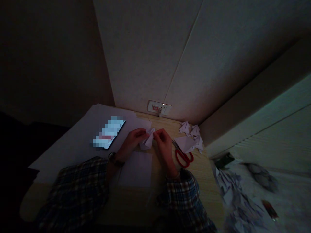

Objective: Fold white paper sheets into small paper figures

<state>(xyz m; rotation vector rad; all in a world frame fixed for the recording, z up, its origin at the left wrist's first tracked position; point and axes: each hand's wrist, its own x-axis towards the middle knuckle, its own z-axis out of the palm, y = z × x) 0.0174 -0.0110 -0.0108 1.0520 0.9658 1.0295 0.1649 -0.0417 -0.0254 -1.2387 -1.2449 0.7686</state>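
Between my two hands is a partly folded piece of white paper (147, 141), held up a little over the table. My left hand (135, 138) pinches its left edge, and my right hand (163, 139) pinches its upper right corner. A square sheet of paper (136, 170) lies flat below them. To the right of my right hand are scissors with red handles (184, 158), their blades pointing up and left. A loose paper piece (186, 143) lies beside the blades, next to several folded paper figures (195, 130).
Large white sheets (73, 145) cover the table's left side, with a lit phone (109, 132) on top. A wall socket (159, 107) with a plug sits behind the table (206, 181). Down to the right lies a heap of folded papers (239, 200).
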